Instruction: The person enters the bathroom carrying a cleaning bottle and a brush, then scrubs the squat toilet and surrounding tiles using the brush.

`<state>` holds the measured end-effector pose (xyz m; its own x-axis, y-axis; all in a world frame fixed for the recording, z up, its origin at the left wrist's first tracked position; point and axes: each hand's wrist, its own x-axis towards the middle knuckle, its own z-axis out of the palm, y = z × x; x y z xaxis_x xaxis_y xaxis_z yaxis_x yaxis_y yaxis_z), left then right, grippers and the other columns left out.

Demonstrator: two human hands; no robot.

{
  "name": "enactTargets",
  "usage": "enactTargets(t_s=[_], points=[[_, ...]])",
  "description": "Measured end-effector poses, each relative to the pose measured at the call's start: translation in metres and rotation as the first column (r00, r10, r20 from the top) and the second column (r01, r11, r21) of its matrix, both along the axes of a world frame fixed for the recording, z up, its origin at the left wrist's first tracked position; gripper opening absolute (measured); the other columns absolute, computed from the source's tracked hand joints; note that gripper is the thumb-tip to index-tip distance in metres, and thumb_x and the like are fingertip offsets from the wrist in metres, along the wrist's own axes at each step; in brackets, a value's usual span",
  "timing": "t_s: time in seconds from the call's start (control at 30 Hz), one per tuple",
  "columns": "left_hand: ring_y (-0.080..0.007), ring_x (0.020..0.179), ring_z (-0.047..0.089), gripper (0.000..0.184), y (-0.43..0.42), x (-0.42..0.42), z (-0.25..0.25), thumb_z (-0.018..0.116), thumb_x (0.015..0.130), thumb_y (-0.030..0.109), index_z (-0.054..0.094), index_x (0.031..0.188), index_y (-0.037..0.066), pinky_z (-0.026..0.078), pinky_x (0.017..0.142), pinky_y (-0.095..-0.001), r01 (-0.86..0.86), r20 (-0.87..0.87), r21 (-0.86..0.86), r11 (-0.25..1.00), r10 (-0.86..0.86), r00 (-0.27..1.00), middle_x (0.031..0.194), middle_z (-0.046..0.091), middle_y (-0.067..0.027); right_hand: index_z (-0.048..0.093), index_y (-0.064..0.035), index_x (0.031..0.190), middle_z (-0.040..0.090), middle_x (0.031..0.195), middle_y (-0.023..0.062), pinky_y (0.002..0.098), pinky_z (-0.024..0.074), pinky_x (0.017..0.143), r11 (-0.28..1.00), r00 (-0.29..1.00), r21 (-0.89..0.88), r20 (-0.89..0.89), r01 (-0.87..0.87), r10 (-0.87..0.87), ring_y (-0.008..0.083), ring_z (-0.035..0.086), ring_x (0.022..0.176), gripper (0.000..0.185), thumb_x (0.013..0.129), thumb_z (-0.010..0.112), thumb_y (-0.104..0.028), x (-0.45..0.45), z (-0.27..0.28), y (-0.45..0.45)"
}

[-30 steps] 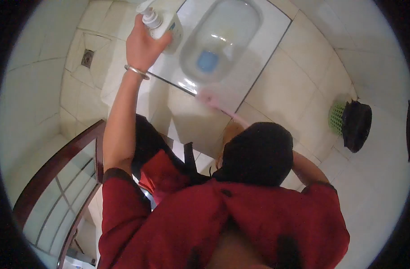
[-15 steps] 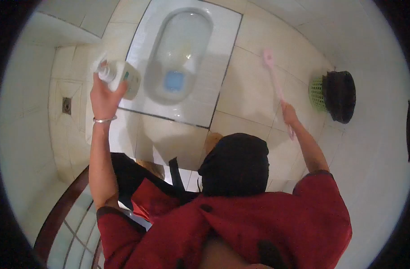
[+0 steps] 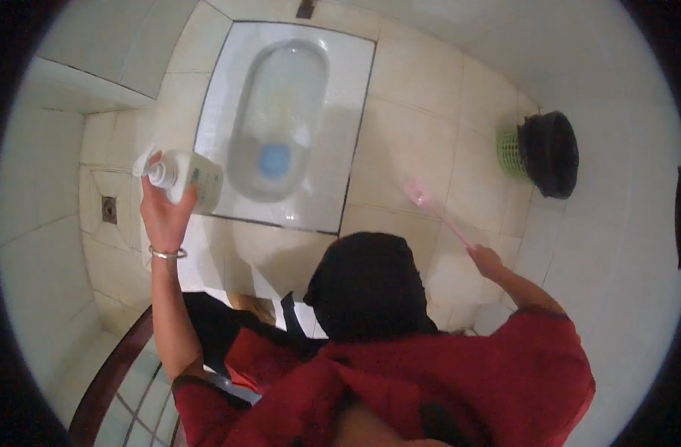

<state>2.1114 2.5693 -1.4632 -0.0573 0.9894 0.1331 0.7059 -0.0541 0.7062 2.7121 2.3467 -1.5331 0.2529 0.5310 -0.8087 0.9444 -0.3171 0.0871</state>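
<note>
My left hand is closed around a white pump bottle with green print on its side. The bottle is held above the left edge of a white squat toilet, its pump head pointing left. In the toilet bowl there is a bright blue patch at the near end and a yellowish tint further back. On the right, my right hand grips the handle of a pink long-handled brush. The brush head points away from me, over the tiles right of the toilet; whether it touches them I cannot tell.
A green basket with a black bag over its rim stands by the right wall. A square floor drain lies at the left. The dark red edge of a frame is at lower left.
My right hand has drawn the brush back, so its head is nearer and further left. The bottle stays in my left hand. The view has shifted, with the toilet now lower and slightly left.
</note>
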Motion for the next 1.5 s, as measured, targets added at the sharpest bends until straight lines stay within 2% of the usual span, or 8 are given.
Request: enactTargets(t_s=[0.13, 0.17, 0.33, 0.57, 0.73, 0.83, 1.0, 1.5], points=[[-0.0235, 0.093, 0.058, 0.064, 0.003, 0.013, 0.019, 0.066, 0.064, 0.013, 0.040, 0.123, 0.007, 0.045, 0.080, -0.0309, -0.008, -0.002, 0.003, 1.000, 0.008, 1.000, 0.102, 0.059, -0.0144, 0.055, 0.0040, 0.087, 0.056, 0.078, 0.0258, 0.0429, 0.0432, 0.070, 0.862, 0.994, 0.505, -0.072, -0.036, 0.084, 0.0368, 0.056, 0.074, 0.053, 0.087, 0.036, -0.045, 0.091, -0.091, 0.077], [-0.0235, 0.093, 0.058, 0.064, 0.003, 0.016, 0.025, 0.066, 0.064, 0.013, 0.040, 0.123, 0.007, 0.045, 0.080, -0.0309, -0.010, -0.005, 0.009, 1.000, 0.010, 1.000, 0.102, 0.059, -0.0144, 0.049, -0.0011, 0.094, 0.055, 0.081, 0.0190, 0.0430, 0.0461, 0.060, 0.710, 0.730, 0.172, -0.125, 0.683, -0.672, 0.0304, 0.058, 0.071, 0.039, 0.088, 0.037, -0.038, 0.037, -0.052, 0.152], [-0.0204, 0.110, 0.045, 0.065, -0.023, 0.004, 0.056, 0.063, 0.067, 0.004, 0.036, 0.126, 0.002, 0.035, 0.094, -0.0328, 0.046, -0.010, -0.120, 0.992, -0.048, 0.999, 0.121, 0.046, -0.0130, 0.052, -0.0054, 0.107, 0.059, 0.091, 0.0196, 0.0455, 0.0447, 0.070, 0.770, 0.917, 0.596, -0.133, -0.230, 0.377, 0.0348, 0.058, 0.080, 0.048, 0.089, 0.033, -0.045, -0.018, -0.111, 0.133], [-0.0214, 0.113, 0.042, 0.069, -0.058, -0.075, 0.070, 0.062, 0.066, -0.003, 0.033, 0.128, 0.002, 0.033, 0.097, -0.0346, -0.136, 0.053, -0.031, 0.990, 0.138, 0.989, 0.125, 0.041, -0.0121, 0.053, -0.0033, 0.108, 0.059, 0.091, 0.0186, 0.0417, 0.0430, 0.075, 0.952, 0.995, 0.294, -0.076, 0.078, -0.058, 0.0316, 0.055, 0.086, 0.042, 0.089, 0.035, -0.036, -0.023, -0.076, 0.224], [-0.0213, 0.107, 0.046, 0.067, -0.106, -0.087, 0.103, 0.064, 0.062, 0.008, 0.036, 0.122, -0.004, 0.036, 0.092, -0.0325, -0.220, 0.042, -0.099, 0.971, 0.225, 0.974, 0.118, 0.045, -0.0154, 0.050, -0.0023, 0.108, 0.056, 0.094, 0.0206, 0.0424, 0.0439, 0.073, 0.899, 0.939, 0.309, -0.054, -0.309, 0.341, 0.0345, 0.054, 0.089, 0.039, 0.089, 0.034, -0.033, -0.058, -0.051, 0.206], [-0.0216, 0.105, 0.047, 0.067, -0.136, -0.103, 0.101, 0.065, 0.062, 0.008, 0.036, 0.122, -0.004, 0.038, 0.090, -0.0320, -0.249, 0.040, -0.129, 0.960, 0.256, 0.966, 0.116, 0.047, -0.0150, 0.053, -0.0014, 0.105, 0.058, 0.093, 0.0216, 0.0396, 0.0480, 0.064, 0.888, 0.956, 0.365, -0.191, 0.281, -0.224, 0.0364, 0.058, 0.075, 0.045, 0.090, 0.034, -0.040, -0.090, -0.064, 0.283], [-0.0213, 0.106, 0.047, 0.068, -0.169, -0.139, 0.076, 0.067, 0.061, 0.008, 0.037, 0.122, -0.003, 0.037, 0.090, -0.0309, -0.277, 0.052, -0.128, 0.952, 0.285, 0.957, 0.116, 0.047, -0.0137, 0.055, 0.0017, 0.087, 0.060, 0.078, 0.0187, 0.0424, 0.0467, 0.058, 0.612, 0.814, 0.638, 0.040, -0.467, 0.579, 0.0357, 0.059, 0.069, 0.050, 0.089, 0.034, -0.044, -0.149, -0.133, 0.346], [-0.0207, 0.102, 0.050, 0.067, -0.139, -0.209, 0.077, 0.066, 0.062, 0.005, 0.037, 0.122, -0.002, 0.039, 0.089, -0.0327, -0.413, -0.015, -0.214, 0.885, 0.420, 0.908, 0.112, 0.050, -0.0142, 0.056, -0.0015, 0.093, 0.060, 0.089, 0.0175, 0.0444, 0.0457, 0.069, 0.634, 0.824, 0.569, 0.151, -0.524, 0.546, 0.0339, 0.058, 0.084, 0.034, 0.088, 0.037, -0.029, -0.329, -0.070, 0.505]])
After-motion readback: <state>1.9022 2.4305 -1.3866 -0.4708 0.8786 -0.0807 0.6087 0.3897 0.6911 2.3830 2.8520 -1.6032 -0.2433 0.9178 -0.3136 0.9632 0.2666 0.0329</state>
